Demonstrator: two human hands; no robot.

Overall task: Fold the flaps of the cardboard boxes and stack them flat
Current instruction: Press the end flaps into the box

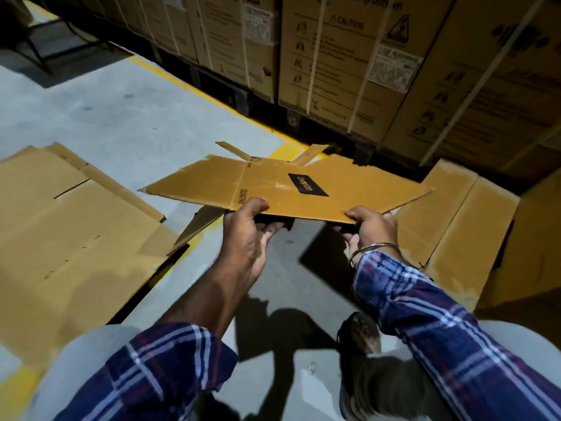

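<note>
A flattened brown cardboard box (273,183) with a black label hangs level in the air above the grey floor. Small flaps stick out at its far edge and one hangs below its left side. My left hand (247,229) grips its near edge left of centre, thumb on top and fingers underneath. My right hand (368,227) grips the same near edge further right, thumb on top. A pile of large flattened cardboard (69,226) lies on the floor at the left. Another flattened cardboard box (455,220) lies at the right.
A wall of tall strapped cartons (364,62) on dark pallets stands across the back, behind a yellow floor line (194,86). My sandalled foot (359,332) shows on the grey floor below the right arm. Bare floor stretches out at the far left.
</note>
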